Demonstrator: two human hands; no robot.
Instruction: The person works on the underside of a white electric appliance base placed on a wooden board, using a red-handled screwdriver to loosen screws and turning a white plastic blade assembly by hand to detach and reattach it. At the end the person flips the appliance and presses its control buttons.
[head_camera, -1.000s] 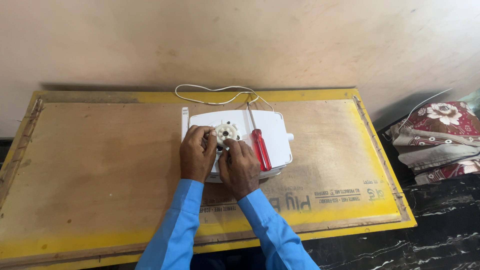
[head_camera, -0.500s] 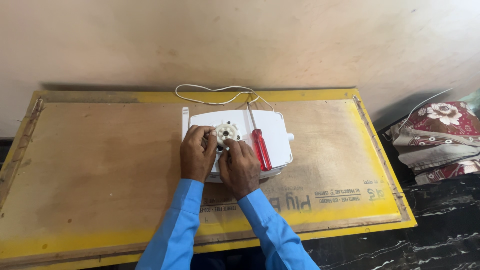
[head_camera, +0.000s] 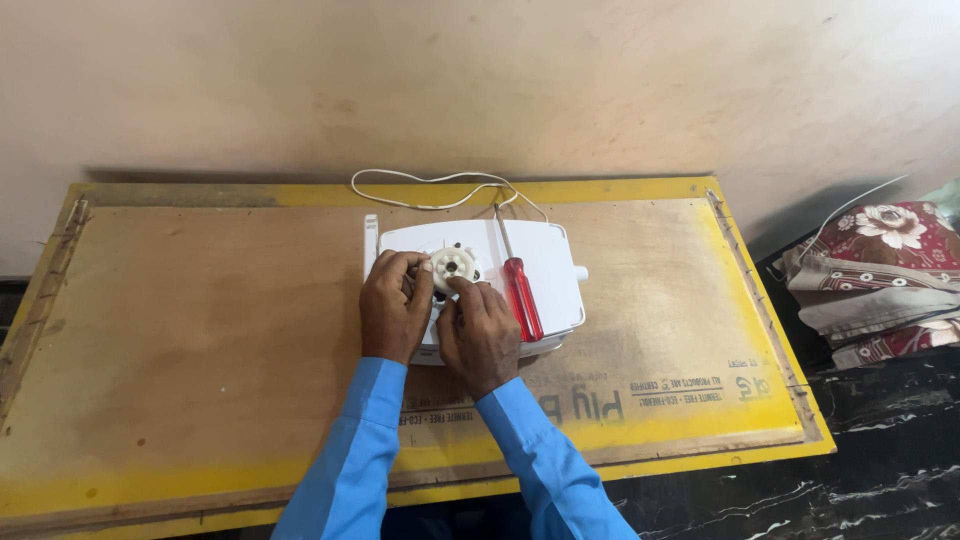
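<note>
A white plastic appliance housing (head_camera: 545, 265) lies flat on a plywood board (head_camera: 200, 340). On top of it sits a small white round part (head_camera: 451, 264) with holes. My left hand (head_camera: 392, 305) pinches the round part from the left, fingertips touching its rim. My right hand (head_camera: 478, 333) meets it from below, thumb and forefinger on its lower edge. A screwdriver with a red handle (head_camera: 521, 297) rests on the housing just right of my right hand, its shaft pointing away from me. A thin white cord (head_camera: 430, 182) loops behind the housing.
The board has yellow painted edges (head_camera: 640, 450) and leans close to a beige wall (head_camera: 480, 80). Folded floral cloth (head_camera: 880, 270) is piled at the right, beyond the board. A dark marbled floor (head_camera: 860, 470) shows at the lower right.
</note>
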